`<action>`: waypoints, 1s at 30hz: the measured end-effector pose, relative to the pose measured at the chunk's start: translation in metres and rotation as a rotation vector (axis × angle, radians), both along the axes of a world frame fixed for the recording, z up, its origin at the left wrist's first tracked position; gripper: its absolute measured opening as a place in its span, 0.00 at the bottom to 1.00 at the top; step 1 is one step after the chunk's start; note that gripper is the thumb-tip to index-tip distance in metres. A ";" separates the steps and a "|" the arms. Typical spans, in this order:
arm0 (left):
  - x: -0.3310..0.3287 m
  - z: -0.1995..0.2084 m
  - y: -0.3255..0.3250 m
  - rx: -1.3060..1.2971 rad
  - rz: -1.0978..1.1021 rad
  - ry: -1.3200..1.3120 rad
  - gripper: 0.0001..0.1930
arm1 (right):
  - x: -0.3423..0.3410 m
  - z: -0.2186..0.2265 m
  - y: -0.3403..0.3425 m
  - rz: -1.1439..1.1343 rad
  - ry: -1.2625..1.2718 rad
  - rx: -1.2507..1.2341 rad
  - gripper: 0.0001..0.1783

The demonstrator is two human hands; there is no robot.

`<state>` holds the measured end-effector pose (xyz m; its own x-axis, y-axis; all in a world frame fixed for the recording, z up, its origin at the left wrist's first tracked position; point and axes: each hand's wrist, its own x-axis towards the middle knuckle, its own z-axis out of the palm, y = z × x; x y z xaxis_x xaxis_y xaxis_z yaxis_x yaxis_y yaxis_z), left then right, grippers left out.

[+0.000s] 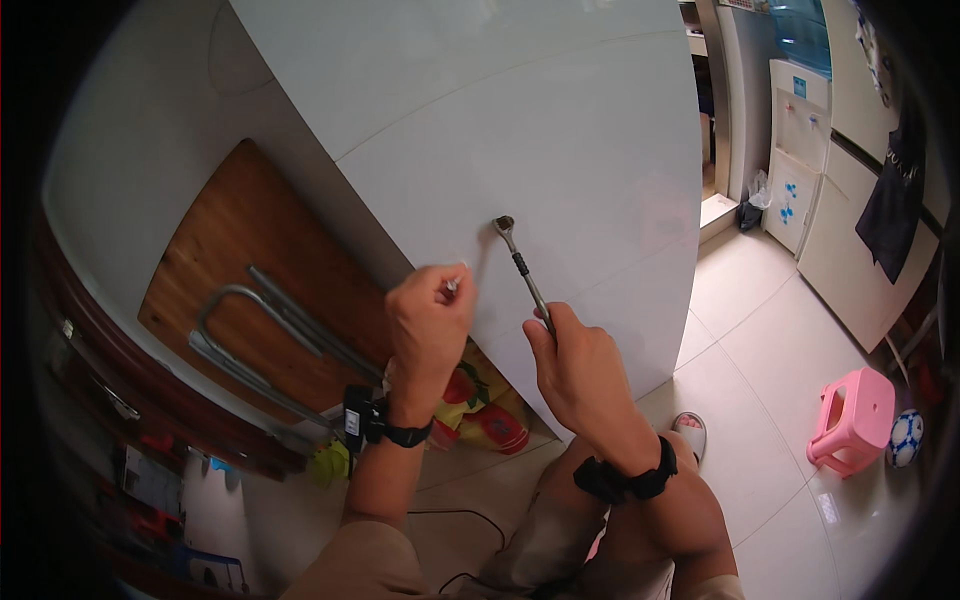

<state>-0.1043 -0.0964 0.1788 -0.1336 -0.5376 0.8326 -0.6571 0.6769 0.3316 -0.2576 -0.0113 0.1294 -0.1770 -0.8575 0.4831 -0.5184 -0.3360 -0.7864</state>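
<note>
My right hand (580, 372) is closed around the handle of a metal ratchet wrench (531, 283). The wrench points up and away from me, its head close to a smooth white panel (540, 130); whether the two touch, I cannot tell. Left of the wrench, my left hand (430, 312) is raised with its fingers curled shut. A small pale, shiny bit shows between the fingers, too small to name. Both wrists wear black straps, and the left one carries a small black device (358, 418).
A folded wooden table (225, 225) with metal legs leans at the left. Colourful bags (495, 428) lie below my left hand. At the right stand a water dispenser (797, 150), a pink stool (852, 420) and a blue-white ball (906, 438). A thin cable (470, 514) runs along the tiled floor.
</note>
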 end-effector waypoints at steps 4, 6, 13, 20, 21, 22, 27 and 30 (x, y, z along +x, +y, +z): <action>0.008 -0.063 0.016 0.212 -0.045 -0.100 0.05 | 0.003 0.003 0.001 0.025 0.041 0.040 0.11; 0.023 -0.106 0.032 0.376 -0.031 -0.120 0.06 | 0.011 -0.008 0.003 0.082 0.013 -0.014 0.09; 0.054 -0.194 0.089 0.765 0.111 0.161 0.08 | 0.012 0.009 0.015 0.084 -0.201 -0.165 0.22; 0.067 -0.207 0.083 0.833 0.079 0.198 0.09 | 0.027 -0.011 -0.003 -0.055 -0.018 -0.457 0.30; 0.068 -0.212 0.081 0.818 0.056 0.254 0.09 | 0.027 -0.012 -0.004 -0.088 -0.014 -0.478 0.30; 0.070 -0.216 0.080 0.801 0.034 0.311 0.09 | 0.027 -0.013 -0.005 -0.120 -0.009 -0.498 0.30; 0.064 -0.218 0.084 0.860 -0.025 0.360 0.09 | 0.026 -0.012 -0.018 -0.187 0.003 -0.554 0.28; 0.065 -0.218 0.092 0.872 -0.037 0.345 0.09 | 0.031 -0.012 -0.007 -0.167 0.028 -0.543 0.26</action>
